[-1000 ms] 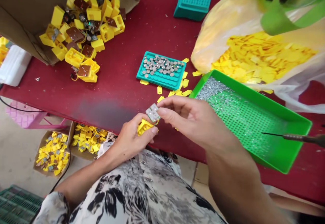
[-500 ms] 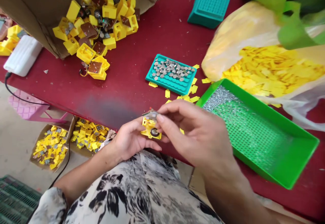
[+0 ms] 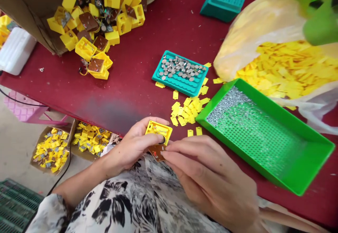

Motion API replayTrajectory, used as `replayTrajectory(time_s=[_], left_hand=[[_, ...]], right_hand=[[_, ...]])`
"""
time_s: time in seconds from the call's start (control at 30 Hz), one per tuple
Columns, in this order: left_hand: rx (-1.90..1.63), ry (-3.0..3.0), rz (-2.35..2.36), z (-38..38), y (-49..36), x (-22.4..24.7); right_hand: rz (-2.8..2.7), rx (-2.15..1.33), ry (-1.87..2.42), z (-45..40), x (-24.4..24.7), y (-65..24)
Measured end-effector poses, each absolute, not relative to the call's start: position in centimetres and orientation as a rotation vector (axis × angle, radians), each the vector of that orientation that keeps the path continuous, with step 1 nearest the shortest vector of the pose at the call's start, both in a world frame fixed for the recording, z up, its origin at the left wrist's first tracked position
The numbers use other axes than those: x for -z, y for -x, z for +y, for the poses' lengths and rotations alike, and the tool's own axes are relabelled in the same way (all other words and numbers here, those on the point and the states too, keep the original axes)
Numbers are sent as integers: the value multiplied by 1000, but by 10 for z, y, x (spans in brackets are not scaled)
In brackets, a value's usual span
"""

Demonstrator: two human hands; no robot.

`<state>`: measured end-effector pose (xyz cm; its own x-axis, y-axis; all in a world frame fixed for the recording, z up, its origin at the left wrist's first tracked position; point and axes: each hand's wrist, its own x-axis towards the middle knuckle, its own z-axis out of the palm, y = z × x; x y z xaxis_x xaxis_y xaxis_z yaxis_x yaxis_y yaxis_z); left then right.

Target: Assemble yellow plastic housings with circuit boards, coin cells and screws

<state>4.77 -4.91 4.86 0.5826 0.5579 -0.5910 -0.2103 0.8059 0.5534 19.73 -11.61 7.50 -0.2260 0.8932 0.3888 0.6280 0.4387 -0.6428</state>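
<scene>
I'm seated at a table covered in dark red cloth point(image 3: 137, 60), with my lap at the near edge. At the far left, a tipped cardboard box point(image 3: 34, 11) spills yellow plastic housings point(image 3: 86, 48) and brown boards, with a white foam block point(image 3: 16, 51) beside it. At the far right, a clear plastic bag point(image 3: 253, 39) holds a mass of small yellow pieces. Nearer on the right sits a bright green tray point(image 3: 250, 166), with small silver metal parts point(image 3: 229, 102) banked at its far end.

In the middle of the table, a teal tray point(image 3: 169, 83) carries silver discs point(image 3: 182, 67), and loose yellow tabs point(image 3: 186, 111) lie scattered between it and the green tray. Down on the floor at the near left are cardboard trays of yellow parts point(image 3: 34, 162), a pink stool point(image 3: 21, 108) and a green crate point(image 3: 17, 205).

My left hand point(image 3: 134, 145) is closed around a yellow plastic housing point(image 3: 158, 131), its thumb lying across the housing's near side. The housing sits just past the table edge, above my lap, with its long axis running roughly left to right and its open face up. It is nearer my left hand. My right hand point(image 3: 208, 176) comes in from the near right, fingers point(image 3: 190, 146) extended and tips at a brown circuit board point(image 3: 157, 152) just below the housing; I can't tell how firmly they hold it.
</scene>
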Motion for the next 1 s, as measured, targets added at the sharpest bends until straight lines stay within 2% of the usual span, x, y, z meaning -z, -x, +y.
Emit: replayTrajectory(time_s=[0.4,1.0], left_hand=[[-460,-520,757,-50,-48,-62],[-446,-633,874,-54,-54,-63]], right_hand=[[-1982,-412,1281,-120,-75,-203],[-1955,-324,1373,-124,-80,-206]])
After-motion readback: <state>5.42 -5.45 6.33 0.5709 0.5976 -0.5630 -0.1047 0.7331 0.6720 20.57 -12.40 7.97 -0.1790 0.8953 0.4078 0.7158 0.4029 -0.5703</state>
